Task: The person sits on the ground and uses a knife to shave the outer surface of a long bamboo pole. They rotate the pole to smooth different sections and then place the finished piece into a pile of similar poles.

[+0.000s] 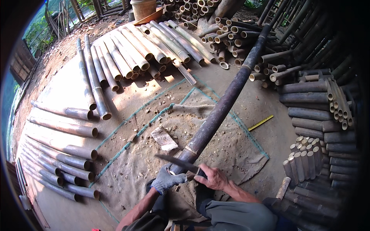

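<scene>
Long bamboo pole (223, 104): dark purplish brown, mottled, ringed by paler node bands. Knife blade (175, 161): dark grey. The person's 1 glove (167, 181): pale grey. Trousers (241, 215): dull grey-green. Ground cloth (229, 146): dusty brown, striped in teal. Measuring strip (261, 123): yellow with dark markings. Wood block (164, 139): brown, patched whitish. Bamboo lengths (63, 127) at left: tan to grey-brown. Bucket (143, 9): tan-orange.
</scene>
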Available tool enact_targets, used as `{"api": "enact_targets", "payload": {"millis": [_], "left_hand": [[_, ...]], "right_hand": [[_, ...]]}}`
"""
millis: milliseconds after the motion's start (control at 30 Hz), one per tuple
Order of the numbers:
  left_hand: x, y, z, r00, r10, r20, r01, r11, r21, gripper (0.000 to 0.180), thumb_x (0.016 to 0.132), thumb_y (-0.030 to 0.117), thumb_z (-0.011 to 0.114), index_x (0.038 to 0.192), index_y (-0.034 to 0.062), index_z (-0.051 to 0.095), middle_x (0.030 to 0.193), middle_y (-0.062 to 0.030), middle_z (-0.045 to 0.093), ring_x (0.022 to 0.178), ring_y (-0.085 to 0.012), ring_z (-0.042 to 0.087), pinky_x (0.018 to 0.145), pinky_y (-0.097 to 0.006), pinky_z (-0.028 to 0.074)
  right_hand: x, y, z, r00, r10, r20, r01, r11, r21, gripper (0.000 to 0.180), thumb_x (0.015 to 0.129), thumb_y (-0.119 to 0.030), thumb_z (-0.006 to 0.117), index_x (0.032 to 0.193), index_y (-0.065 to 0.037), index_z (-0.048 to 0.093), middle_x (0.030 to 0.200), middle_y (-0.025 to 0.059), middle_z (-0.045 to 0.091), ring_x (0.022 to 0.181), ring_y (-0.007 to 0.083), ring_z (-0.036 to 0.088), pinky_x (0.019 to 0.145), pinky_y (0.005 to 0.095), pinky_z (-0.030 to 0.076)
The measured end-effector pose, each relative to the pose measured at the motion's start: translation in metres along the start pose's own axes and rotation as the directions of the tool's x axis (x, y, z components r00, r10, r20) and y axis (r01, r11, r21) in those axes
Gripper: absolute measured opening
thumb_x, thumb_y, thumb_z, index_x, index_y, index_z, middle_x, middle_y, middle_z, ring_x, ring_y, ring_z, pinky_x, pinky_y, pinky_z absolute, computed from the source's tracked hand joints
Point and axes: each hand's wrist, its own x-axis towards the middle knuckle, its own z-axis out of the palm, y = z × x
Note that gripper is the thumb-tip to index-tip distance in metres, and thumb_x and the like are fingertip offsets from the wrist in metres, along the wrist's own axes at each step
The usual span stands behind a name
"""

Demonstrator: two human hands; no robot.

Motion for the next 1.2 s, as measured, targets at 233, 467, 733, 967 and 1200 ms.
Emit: {"api": "enact_targets", "payload": {"millis": [233,467,733,967,1200], "left_hand": [[-0.007,0.005,-0.005,0.988,-0.01,0.156,0.052,0.963,-0.263,0.051,0.084,0.014,0.093,0.125,-0.0058,0.069,0.088,-0.0105,0.077,0.071,-0.0182,0.075,0.058,-0.034,0.063],[-0.005,0.001,-0.006,0.976,-0.089,0.198,0.153,0.93,-0.334,0.037,0.086,0.016,0.089,0.108,-0.0073,0.071,0.082,-0.0128,0.074,0.066,-0.0237,0.075,0.06,-0.039,0.064],[-0.006,-0.001,-0.006,0.982,-0.065,0.179,0.12,0.94,-0.318,0.037,0.087,0.018,0.09,0.11,-0.0032,0.072,0.085,-0.0116,0.075,0.067,-0.0232,0.075,0.061,-0.04,0.065],[-0.003,0.002,-0.019,0.966,-0.107,0.237,0.162,0.96,-0.227,0.065,0.08,0.027,0.1,0.132,-0.0002,0.071,0.104,-0.0111,0.077,0.084,-0.0223,0.077,0.073,-0.038,0.065],[-0.023,0.046,0.024,0.929,0.349,-0.126,-0.169,0.7,0.693,0.083,0.071,0.052,0.103,0.125,0.0022,0.064,0.103,-0.0248,0.078,0.092,-0.0326,0.081,0.081,-0.046,0.064]], "right_hand": [[-0.001,0.006,-0.007,0.991,0.133,-0.001,-0.133,0.991,0.024,0.045,0.11,-0.045,0.067,0.12,-0.003,0.056,0.088,0.0283,0.07,0.087,0.0525,0.074,0.07,0.0572,0.057],[-0.005,0.005,0.007,0.996,0.091,0.022,-0.092,0.996,0.009,0.048,0.109,-0.045,0.069,0.125,-0.002,0.058,0.092,0.0288,0.071,0.092,0.0516,0.074,0.073,0.0546,0.06],[0.003,0.004,-0.013,0.998,0.069,0.006,-0.069,0.997,0.028,0.044,0.111,-0.044,0.066,0.116,-0.003,0.055,0.079,0.0257,0.064,0.079,0.0522,0.069,0.067,0.0561,0.052],[-0.001,0.025,-0.034,0.817,0.527,-0.233,-0.141,0.575,0.806,0.053,0.112,-0.059,0.059,0.124,-0.008,0.057,0.081,0.0035,0.06,0.065,0.0145,0.063,0.055,0.0346,0.057],[-0.021,0.02,-0.007,0.866,0.497,-0.047,-0.273,0.55,0.79,0.034,0.112,-0.037,0.058,0.126,-0.007,0.059,0.086,0.0082,0.064,0.067,0.0202,0.066,0.061,0.0367,0.058]]}}
